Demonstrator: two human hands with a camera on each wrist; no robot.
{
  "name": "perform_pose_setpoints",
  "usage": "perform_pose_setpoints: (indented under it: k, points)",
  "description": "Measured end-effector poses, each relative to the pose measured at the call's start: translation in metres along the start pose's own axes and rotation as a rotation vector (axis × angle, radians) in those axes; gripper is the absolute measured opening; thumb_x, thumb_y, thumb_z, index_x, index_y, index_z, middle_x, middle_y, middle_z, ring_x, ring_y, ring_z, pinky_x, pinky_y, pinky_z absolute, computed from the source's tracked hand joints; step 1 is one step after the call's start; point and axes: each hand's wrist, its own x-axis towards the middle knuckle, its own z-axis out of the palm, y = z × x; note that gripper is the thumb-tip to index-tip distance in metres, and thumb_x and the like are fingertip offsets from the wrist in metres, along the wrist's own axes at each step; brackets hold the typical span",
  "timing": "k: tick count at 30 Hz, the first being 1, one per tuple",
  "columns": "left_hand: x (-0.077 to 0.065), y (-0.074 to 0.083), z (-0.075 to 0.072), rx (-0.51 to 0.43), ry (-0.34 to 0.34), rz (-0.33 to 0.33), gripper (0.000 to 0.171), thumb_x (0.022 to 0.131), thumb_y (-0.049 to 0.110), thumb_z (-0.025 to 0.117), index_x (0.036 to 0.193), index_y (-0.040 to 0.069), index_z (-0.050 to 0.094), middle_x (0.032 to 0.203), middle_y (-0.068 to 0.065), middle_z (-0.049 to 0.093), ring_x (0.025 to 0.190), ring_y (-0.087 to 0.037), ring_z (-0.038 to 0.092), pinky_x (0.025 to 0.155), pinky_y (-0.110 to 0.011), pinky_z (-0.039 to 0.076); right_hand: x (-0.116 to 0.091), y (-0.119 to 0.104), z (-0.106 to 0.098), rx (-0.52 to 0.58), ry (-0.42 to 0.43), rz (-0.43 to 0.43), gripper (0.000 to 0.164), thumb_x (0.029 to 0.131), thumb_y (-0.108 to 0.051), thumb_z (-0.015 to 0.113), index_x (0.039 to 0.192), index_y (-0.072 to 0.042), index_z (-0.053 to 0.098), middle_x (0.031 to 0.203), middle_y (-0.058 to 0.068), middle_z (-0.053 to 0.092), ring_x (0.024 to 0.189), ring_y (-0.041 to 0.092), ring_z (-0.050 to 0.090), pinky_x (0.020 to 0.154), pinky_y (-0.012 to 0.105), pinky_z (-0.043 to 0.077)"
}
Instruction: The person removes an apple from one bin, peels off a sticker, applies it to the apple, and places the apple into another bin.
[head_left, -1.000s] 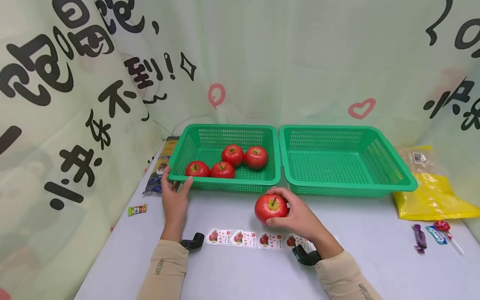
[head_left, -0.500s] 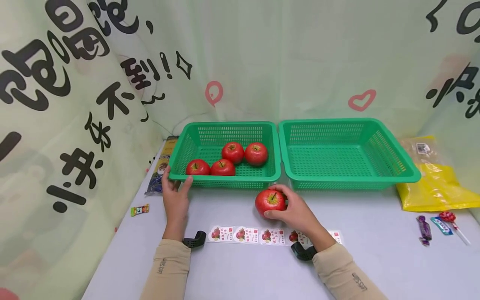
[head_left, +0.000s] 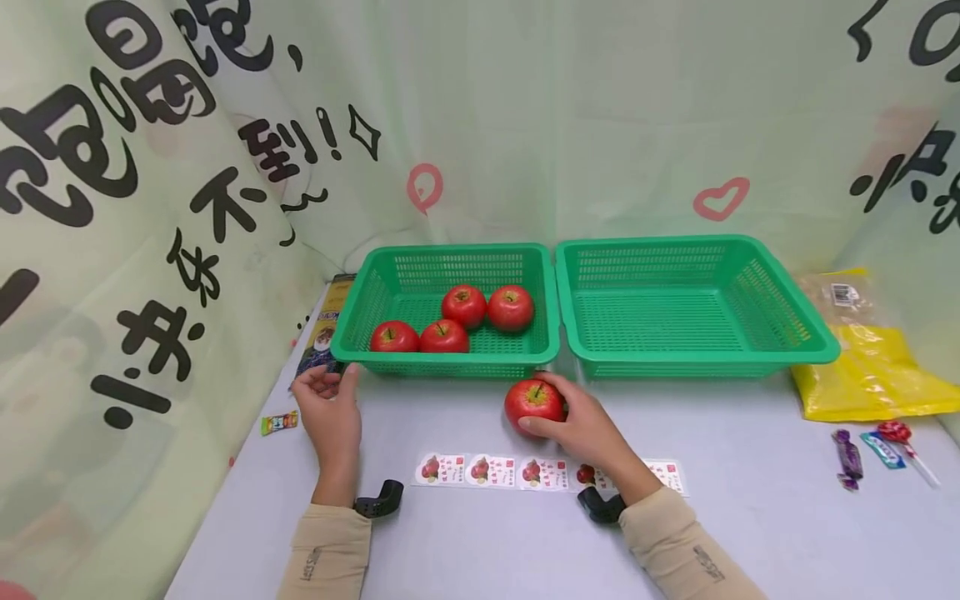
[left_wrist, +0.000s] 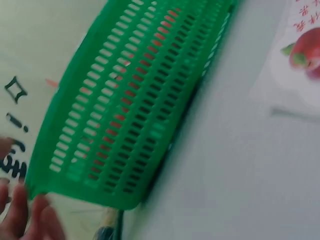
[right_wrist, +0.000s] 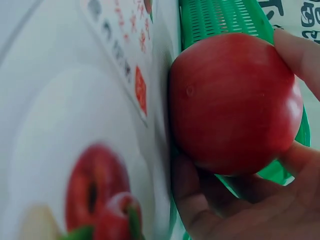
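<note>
Head view, places from the apple basket (head_left: 442, 361). Apple (head_left: 532, 407): just in front of the basket's right corner, held from the side by my right grip (head_left: 588, 425), thumb nearest me, seemingly to keep the stem end uncovered. Left grip (head_left: 330, 417): holding nothing, fingers loosely curled beside the left corner. Sticker strip (head_left: 492, 471): flat on the desk (head_left: 465, 550), nearer me, presumably for reach.
</note>
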Motion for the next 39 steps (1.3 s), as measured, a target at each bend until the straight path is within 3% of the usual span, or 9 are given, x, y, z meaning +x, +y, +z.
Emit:
perform_pose_setpoints:
  k: [2, 4, 9, 14, 20, 24, 27, 30, 39]
  points:
    - [0.000, -0.001, -0.003, 0.085, -0.109, -0.004, 0.039, 0.101, 0.029, 0.074, 0.128, 0.006, 0.057, 0.110, -0.003, 0.060, 0.093, -0.013, 0.056, 0.071, -0.018, 0.049, -0.001, -0.001, -0.004, -0.023, 0.000, 0.007, 0.076, 0.092, -0.037, 0.082, 0.157, -0.016, 0.048, 0.149, 0.017, 0.059, 0.128, 0.040, 0.061, 0.104, 0.060, 0.056]
    - [0.001, -0.002, -0.005, 0.200, -0.279, 0.016, 0.033, 0.100, 0.026, 0.075, 0.125, 0.005, 0.065, 0.108, -0.006, 0.067, 0.091, -0.012, 0.059, 0.073, -0.020, 0.052, -0.002, -0.002, -0.009, -0.031, -0.002, 0.011, 0.078, 0.093, -0.039, 0.081, 0.158, -0.016, 0.046, 0.150, 0.018, 0.059, 0.129, 0.041, 0.061, 0.104, 0.060, 0.056]
    - [0.006, -0.007, -0.001, 0.471, -0.684, 0.181, 0.039, 0.093, 0.021, 0.082, 0.129, 0.008, 0.072, 0.128, -0.010, 0.072, 0.119, -0.026, 0.067, 0.103, -0.041, 0.057, -0.008, -0.006, -0.023, -0.036, 0.008, 0.000, 0.079, 0.093, -0.037, 0.082, 0.158, -0.011, 0.045, 0.151, 0.021, 0.057, 0.126, 0.041, 0.065, 0.102, 0.056, 0.059]
    - [0.006, -0.005, 0.004, 0.611, -0.890, 0.317, 0.052, 0.084, 0.020, 0.090, 0.133, 0.013, 0.072, 0.152, -0.010, 0.061, 0.151, -0.038, 0.045, 0.125, -0.058, 0.037, -0.022, -0.018, -0.034, -0.145, 0.097, -0.086, 0.061, 0.092, -0.032, 0.084, 0.143, -0.008, 0.061, 0.143, 0.015, 0.063, 0.122, 0.037, 0.066, 0.095, 0.051, 0.063]
    - [0.004, -0.008, 0.003, 0.656, -0.943, 0.310, 0.061, 0.080, 0.018, 0.093, 0.137, 0.011, 0.071, 0.165, -0.013, 0.048, 0.163, -0.044, 0.017, 0.130, -0.064, 0.023, -0.036, -0.047, -0.020, -0.269, 0.182, -0.280, 0.033, 0.087, -0.020, 0.088, 0.116, -0.009, 0.074, 0.110, 0.005, 0.073, 0.092, 0.021, 0.066, 0.074, 0.030, 0.058]
    - [0.004, -0.013, 0.000, 0.704, -0.929, 0.317, 0.063, 0.079, 0.017, 0.094, 0.138, 0.012, 0.070, 0.166, -0.015, 0.045, 0.162, -0.048, 0.015, 0.127, -0.069, 0.024, -0.031, -0.068, 0.011, -0.259, 0.029, -0.360, 0.026, 0.086, -0.016, 0.088, 0.109, -0.011, 0.077, 0.104, 0.003, 0.073, 0.089, 0.019, 0.067, 0.076, 0.027, 0.058]
    - [0.003, -0.017, -0.004, 0.726, -0.913, 0.323, 0.064, 0.079, 0.017, 0.094, 0.137, 0.011, 0.070, 0.165, -0.018, 0.045, 0.161, -0.051, 0.015, 0.125, -0.071, 0.026, -0.020, -0.078, 0.039, -0.261, -0.114, -0.329, 0.025, 0.087, -0.017, 0.087, 0.109, -0.010, 0.079, 0.106, 0.004, 0.072, 0.090, 0.021, 0.068, 0.077, 0.029, 0.059]
    - [0.002, -0.020, -0.007, 0.727, -0.904, 0.301, 0.064, 0.078, 0.017, 0.094, 0.137, 0.011, 0.070, 0.165, -0.018, 0.045, 0.162, -0.051, 0.014, 0.126, -0.070, 0.026, -0.009, -0.080, 0.066, -0.282, -0.191, -0.280, 0.023, 0.087, -0.016, 0.086, 0.108, -0.010, 0.079, 0.103, 0.004, 0.070, 0.091, 0.018, 0.066, 0.080, 0.030, 0.058]
    - [0.004, -0.026, -0.010, 0.733, -0.899, 0.301, 0.062, 0.081, 0.019, 0.092, 0.138, 0.011, 0.069, 0.165, -0.016, 0.045, 0.163, -0.049, 0.014, 0.127, -0.069, 0.026, 0.001, -0.074, 0.104, -0.357, -0.199, -0.235, 0.023, 0.083, -0.016, 0.089, 0.103, -0.012, 0.078, 0.089, -0.001, 0.059, 0.086, 0.013, 0.055, 0.079, 0.031, 0.052]
